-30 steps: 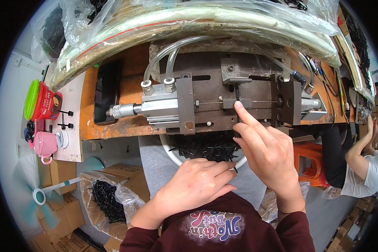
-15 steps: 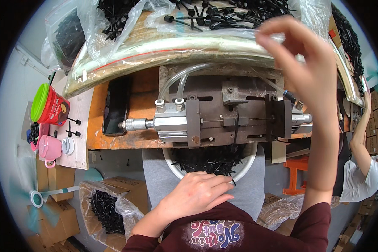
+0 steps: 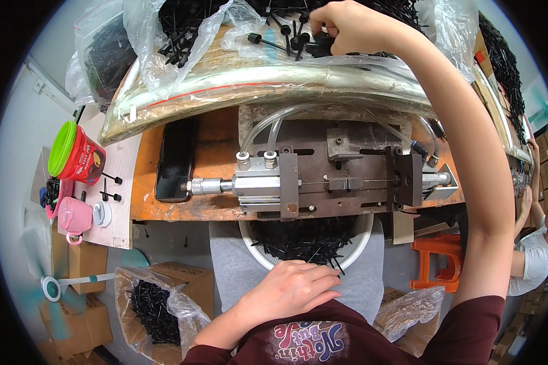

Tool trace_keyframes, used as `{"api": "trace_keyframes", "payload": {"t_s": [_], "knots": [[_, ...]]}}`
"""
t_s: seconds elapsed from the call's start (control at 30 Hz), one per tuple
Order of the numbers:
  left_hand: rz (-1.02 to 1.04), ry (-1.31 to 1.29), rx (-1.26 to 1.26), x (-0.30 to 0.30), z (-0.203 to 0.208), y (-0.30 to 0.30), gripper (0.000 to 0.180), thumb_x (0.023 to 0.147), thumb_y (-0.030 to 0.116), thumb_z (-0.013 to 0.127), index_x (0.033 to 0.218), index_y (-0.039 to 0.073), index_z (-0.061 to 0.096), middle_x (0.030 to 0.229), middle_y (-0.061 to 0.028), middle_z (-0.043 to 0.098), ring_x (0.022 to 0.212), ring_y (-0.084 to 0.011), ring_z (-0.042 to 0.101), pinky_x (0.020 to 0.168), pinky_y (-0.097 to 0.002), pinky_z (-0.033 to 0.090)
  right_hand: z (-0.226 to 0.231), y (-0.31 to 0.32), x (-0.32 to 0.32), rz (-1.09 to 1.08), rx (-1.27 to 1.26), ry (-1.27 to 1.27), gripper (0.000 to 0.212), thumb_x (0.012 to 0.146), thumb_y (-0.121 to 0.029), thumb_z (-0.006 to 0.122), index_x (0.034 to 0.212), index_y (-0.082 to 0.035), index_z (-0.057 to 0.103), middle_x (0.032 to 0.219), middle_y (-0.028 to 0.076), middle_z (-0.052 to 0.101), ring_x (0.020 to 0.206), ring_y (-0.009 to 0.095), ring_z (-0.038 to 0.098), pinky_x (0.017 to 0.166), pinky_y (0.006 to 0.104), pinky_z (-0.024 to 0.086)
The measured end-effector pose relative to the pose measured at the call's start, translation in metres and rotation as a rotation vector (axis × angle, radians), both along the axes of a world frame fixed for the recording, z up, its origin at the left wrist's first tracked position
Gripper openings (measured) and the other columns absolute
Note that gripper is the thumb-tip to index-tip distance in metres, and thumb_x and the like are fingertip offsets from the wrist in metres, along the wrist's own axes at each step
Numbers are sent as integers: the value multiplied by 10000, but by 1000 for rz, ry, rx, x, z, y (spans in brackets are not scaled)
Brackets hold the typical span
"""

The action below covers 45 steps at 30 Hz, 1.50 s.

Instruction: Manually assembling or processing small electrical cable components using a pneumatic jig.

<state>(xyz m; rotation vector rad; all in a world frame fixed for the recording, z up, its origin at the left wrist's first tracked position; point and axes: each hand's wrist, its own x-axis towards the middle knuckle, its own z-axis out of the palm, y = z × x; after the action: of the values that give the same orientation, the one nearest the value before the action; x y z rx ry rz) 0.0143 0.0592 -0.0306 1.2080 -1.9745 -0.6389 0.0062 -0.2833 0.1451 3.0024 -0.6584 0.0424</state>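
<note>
My right hand [image 3: 359,29] reaches over the padded ledge into a pile of black plastic parts [image 3: 286,38] with thin stems and wider heads. Its fingers are bent down among them; whatever lies between the fingertips is hidden. My left hand [image 3: 295,285] lies flat with nothing in it, at the near rim of a white basket [image 3: 366,246] on my lap. More black stemmed parts [image 3: 301,240] fill that basket. Between the hands stands a metal fixture [image 3: 310,190] with an air cylinder [image 3: 257,187] at its left and a small central block [image 3: 345,184], with no black part on it.
Clear air tubes [image 3: 274,118] arch behind the fixture. A dark phone [image 3: 175,161] lies at its left, near a red tub [image 3: 82,157] and a pink cup [image 3: 75,216]. Below stand a lined carton [image 3: 155,307], a fan [image 3: 52,288] and an orange stool [image 3: 437,261]. Another person [image 3: 533,249] works at far right.
My right hand has gone from above the fixture's right side, far and leftward into the pile. The black part that lay across the central block is gone from it. My left hand stays by the basket.
</note>
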Motion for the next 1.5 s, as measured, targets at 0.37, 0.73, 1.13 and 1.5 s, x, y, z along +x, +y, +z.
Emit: {"api": "trace_keyframes", "payload": {"t_s": [0.37, 0.73, 1.13, 1.5], "knots": [[11, 2, -15, 2, -4, 2, 279, 845, 321, 765, 946, 63, 733, 1046, -71, 741, 801, -223, 727, 678, -314, 575, 23, 19, -22, 50, 0, -198, 293, 769, -132, 793, 1013, 4, 706, 813, 164, 707, 720, 248, 693, 697, 353, 540], [-53, 45, -12, 1, 0, 0, 533, 809, 520, 740, 1059, 51, 710, 1062, -85, 730, 814, -241, 716, 680, -332, 559, 36, 17, -65, -201, 591, -646, 127, 864, -87, 749, 924, -34, 651, 760, 32, 660, 678, 103, 621, 623, 251, 497], [-34, 27, -132, 6, 23, -11, 762, 773, 685, 634, 1184, 46, 690, 1215, -85, 696, 788, -237, 685, 669, -324, 535, -10, -31, -98, -229, 771, -773, 271, 896, -276, 770, 1056, -66, 707, 830, -19, 635, 736, 33, 585, 704, 174, 485], [7, 44, -129, 5, 39, -15, 594, 811, 511, 735, 1181, 47, 705, 1263, -126, 678, 780, -244, 695, 666, -304, 546, -5, -43, -116, -54, 926, -1047, 202, 942, -140, 703, 1088, -8, 658, 883, 6, 630, 773, 51, 604, 680, 175, 499]]}}
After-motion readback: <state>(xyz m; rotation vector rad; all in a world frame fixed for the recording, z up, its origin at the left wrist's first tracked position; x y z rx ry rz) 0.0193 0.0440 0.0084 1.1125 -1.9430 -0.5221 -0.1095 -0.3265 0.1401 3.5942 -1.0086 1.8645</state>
